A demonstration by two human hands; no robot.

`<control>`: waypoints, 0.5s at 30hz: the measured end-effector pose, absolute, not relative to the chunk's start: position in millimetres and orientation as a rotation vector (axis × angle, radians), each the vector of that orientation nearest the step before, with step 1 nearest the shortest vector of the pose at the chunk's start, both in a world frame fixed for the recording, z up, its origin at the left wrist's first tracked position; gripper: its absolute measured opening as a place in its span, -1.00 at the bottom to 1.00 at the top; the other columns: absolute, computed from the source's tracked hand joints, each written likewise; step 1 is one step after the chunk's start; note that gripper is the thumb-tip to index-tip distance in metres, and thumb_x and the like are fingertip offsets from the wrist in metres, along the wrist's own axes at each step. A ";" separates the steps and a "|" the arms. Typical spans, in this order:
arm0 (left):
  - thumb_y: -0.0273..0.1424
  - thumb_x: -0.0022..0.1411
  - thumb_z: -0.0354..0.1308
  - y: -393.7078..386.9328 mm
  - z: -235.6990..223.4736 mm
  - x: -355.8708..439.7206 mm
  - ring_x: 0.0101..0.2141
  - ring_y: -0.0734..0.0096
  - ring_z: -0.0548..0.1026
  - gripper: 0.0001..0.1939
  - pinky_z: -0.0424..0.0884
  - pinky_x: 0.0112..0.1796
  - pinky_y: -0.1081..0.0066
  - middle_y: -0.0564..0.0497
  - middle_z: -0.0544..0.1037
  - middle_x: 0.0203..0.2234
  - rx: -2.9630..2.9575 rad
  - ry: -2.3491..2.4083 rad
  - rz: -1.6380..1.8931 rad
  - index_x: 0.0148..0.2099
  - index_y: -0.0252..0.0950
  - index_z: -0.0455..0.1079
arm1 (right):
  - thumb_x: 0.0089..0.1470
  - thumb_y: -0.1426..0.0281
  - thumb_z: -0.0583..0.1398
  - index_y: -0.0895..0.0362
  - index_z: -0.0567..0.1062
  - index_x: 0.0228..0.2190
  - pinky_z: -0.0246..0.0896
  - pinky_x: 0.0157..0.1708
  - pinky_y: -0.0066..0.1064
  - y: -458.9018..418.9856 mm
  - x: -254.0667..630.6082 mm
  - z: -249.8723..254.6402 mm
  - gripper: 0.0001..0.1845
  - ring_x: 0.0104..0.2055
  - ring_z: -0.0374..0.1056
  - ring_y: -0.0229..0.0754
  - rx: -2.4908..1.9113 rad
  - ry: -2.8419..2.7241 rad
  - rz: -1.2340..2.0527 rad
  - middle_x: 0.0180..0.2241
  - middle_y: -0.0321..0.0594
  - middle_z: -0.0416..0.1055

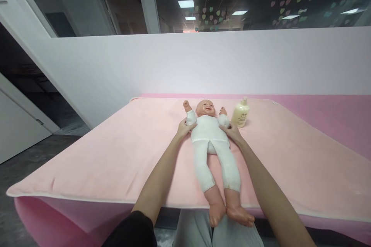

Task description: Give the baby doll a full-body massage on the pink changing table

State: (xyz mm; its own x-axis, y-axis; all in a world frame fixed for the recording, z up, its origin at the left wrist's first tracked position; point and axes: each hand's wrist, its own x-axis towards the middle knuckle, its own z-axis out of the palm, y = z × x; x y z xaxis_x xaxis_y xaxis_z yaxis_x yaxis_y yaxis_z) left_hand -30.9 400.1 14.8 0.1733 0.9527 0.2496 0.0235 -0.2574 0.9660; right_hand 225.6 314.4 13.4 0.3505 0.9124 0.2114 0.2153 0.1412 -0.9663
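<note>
A baby doll (pixel 209 131) in a white suit lies on its back on a pink towel (pixel 116 150), head away from me, bare feet hanging over the near edge. My left hand (pixel 183 128) grips the doll's side under its raised arm. My right hand (pixel 231 130) holds the other side of the torso. Both hands have fingers curled against the white suit.
A cream lotion bottle (pixel 240 113) with a pump stands just right of the doll's head. The towel covers a pink padded table (pixel 327 112) against a white partition wall (pixel 203 61). An open doorway and grey floor lie to the left.
</note>
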 end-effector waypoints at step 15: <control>-0.43 -0.11 0.30 387.0 17.3 -45.3 -0.29 0.35 0.48 -0.61 0.42 -0.26 0.33 -0.01 0.48 -0.30 0.778 0.967 1.679 -0.20 -0.28 0.27 | -0.33 0.27 0.30 0.16 0.43 -0.35 0.32 -0.29 -0.34 302.4 209.6 1.4 -0.60 -0.29 0.41 -0.10 -1.370 -0.670 0.467 -0.35 -0.15 0.49</control>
State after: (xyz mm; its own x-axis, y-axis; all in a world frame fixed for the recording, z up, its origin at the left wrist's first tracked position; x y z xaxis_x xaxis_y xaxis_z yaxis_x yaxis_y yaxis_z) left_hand -45.3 387.0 17.3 -0.2866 0.9570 0.0449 -0.4413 -0.1735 0.8804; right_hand 209.6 302.4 1.4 0.7314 0.6624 0.1622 0.0767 0.1564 -0.9847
